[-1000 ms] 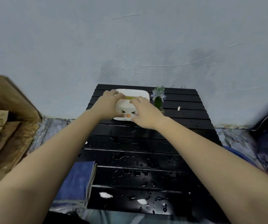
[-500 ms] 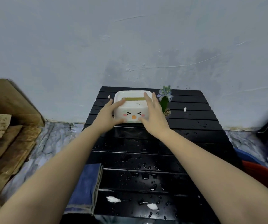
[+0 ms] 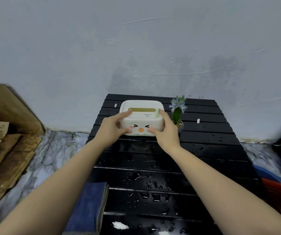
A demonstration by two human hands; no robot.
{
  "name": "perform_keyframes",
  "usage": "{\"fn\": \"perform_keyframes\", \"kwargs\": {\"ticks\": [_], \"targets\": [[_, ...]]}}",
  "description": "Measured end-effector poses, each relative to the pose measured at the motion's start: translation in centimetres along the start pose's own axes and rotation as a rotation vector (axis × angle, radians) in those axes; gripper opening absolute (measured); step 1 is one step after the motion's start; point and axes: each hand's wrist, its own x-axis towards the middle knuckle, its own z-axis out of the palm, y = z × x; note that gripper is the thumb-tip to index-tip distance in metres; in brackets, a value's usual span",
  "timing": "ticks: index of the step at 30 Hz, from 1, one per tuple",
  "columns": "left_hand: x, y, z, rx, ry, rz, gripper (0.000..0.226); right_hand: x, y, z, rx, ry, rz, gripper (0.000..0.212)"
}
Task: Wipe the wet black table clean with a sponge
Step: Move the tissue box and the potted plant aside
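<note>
From the head view, my left hand (image 3: 112, 128) and right hand (image 3: 166, 131) clasp the white box (image 3: 141, 118) from both sides at the far end of the wet black table (image 3: 153, 180). I see no sponge. I should lift level, clearing the small plant (image 3: 177, 112) just beside it.

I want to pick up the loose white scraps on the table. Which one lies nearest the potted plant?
The white scrap just right of the potted plant; another sits beyond the tissue box, two lie at the near edge.
</note>
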Motion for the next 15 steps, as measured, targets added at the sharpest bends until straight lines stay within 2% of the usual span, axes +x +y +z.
{"fn": "perform_keyframes", "kwargs": {"ticks": [7,15], "targets": [[4.1,0.8,-1.0,-0.098,0.08,0.126,0.074,4.0,-1.6,1.4,0.066,0.084,-0.069,0.084],[9.8,0.1,-0.7,-0.102,0.136,0.081,0.072,9.8,-2.5,2.9,0.034,0.13,-0.063,0.079]]}}
